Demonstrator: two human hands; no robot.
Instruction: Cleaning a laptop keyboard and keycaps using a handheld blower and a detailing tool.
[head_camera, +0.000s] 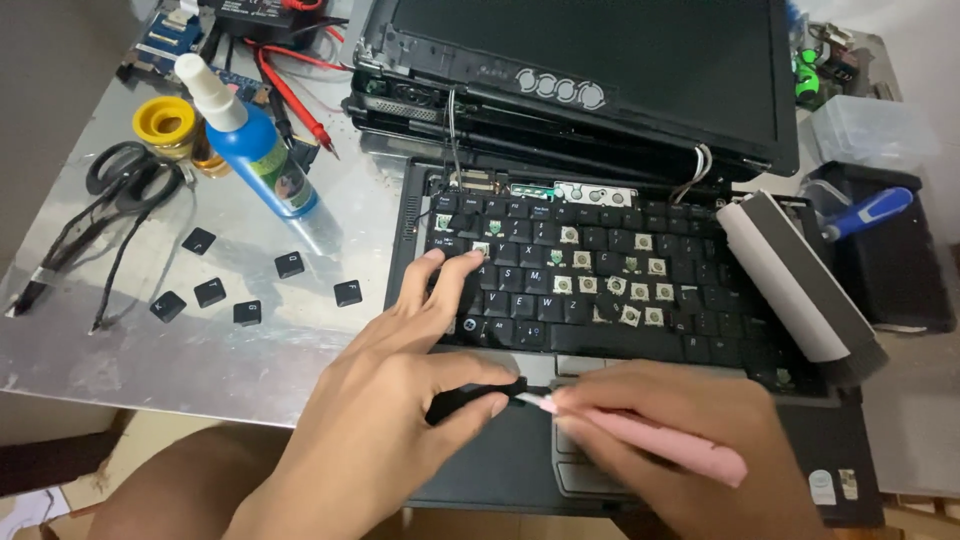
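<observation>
An opened black laptop (500, 470) lies before me, its keyboard (700, 300) missing several keycaps so pale switch pads show. My left hand (400, 400) rests on the keyboard's left side; thumb and a finger pinch a small black piece (470, 397) over the palm rest. My right hand (700, 440) grips a pink tool (660, 445) whose pale tip touches that black piece. Several loose black keycaps (290, 265) lie on the metal table (150, 370) to the left.
A blue bottle with white nozzle (255, 145) lies tilted at left, next to a yellow roll (163, 120), scissors (125, 175) and red probe leads (295, 100). A grey-and-white brush (800, 290) lies across the keyboard's right side. A blue-handled tool (870, 212) rests on a black box.
</observation>
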